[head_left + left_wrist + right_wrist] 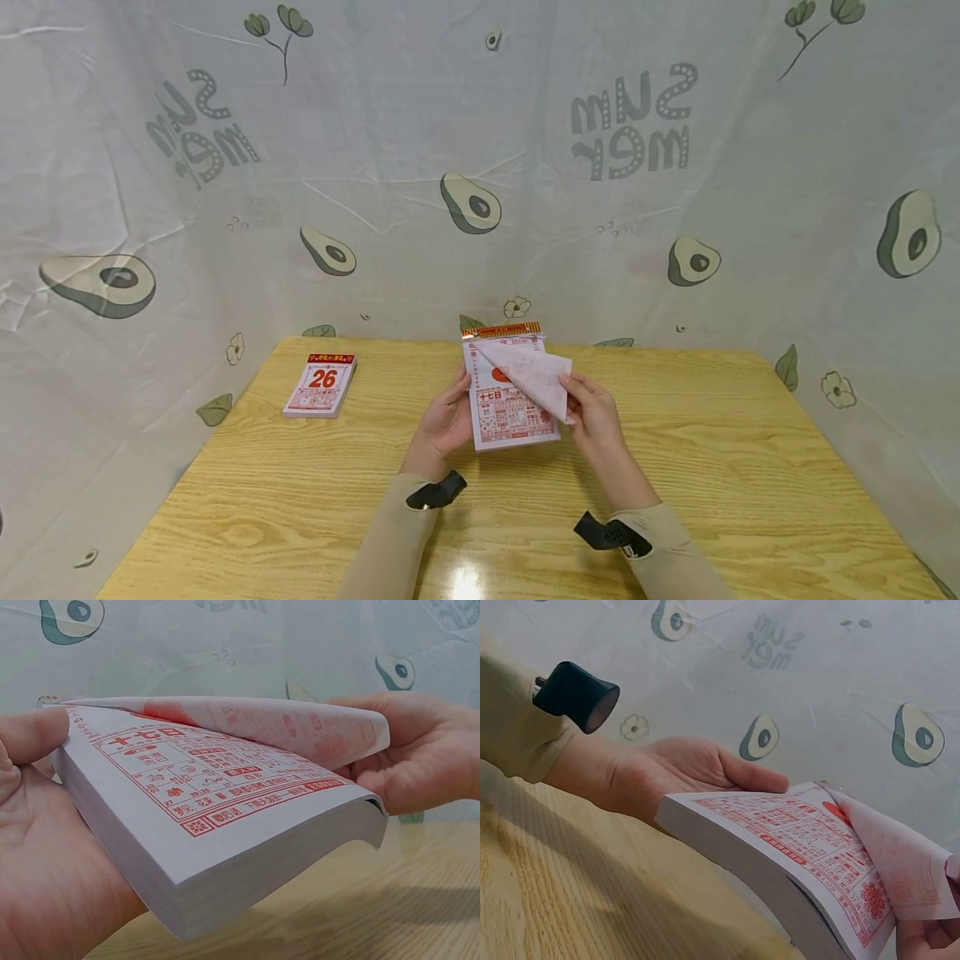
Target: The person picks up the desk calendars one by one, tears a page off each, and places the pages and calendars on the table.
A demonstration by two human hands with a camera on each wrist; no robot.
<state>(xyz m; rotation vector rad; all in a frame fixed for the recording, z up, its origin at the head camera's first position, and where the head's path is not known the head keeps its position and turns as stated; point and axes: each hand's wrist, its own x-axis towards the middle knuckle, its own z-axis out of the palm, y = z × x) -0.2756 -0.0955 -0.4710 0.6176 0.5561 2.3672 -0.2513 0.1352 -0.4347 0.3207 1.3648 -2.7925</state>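
Observation:
A thick tear-off calendar with red print and a red-and-gold header is held over the middle of the table. My left hand grips its left edge, thumb on top and palm beneath, as the left wrist view shows with the pad tilted. Between thumb and fingers, my right hand pinches the lower right part of the top sheet. That sheet is folded up diagonally, its pale back showing, and still joins the pad near the header. Under it lies another printed page.
A smaller tear-off calendar showing 26 lies at the table's back left. The wooden table runs back to a pale curtain printed with avocados. Dark wrist devices sit on both sleeves.

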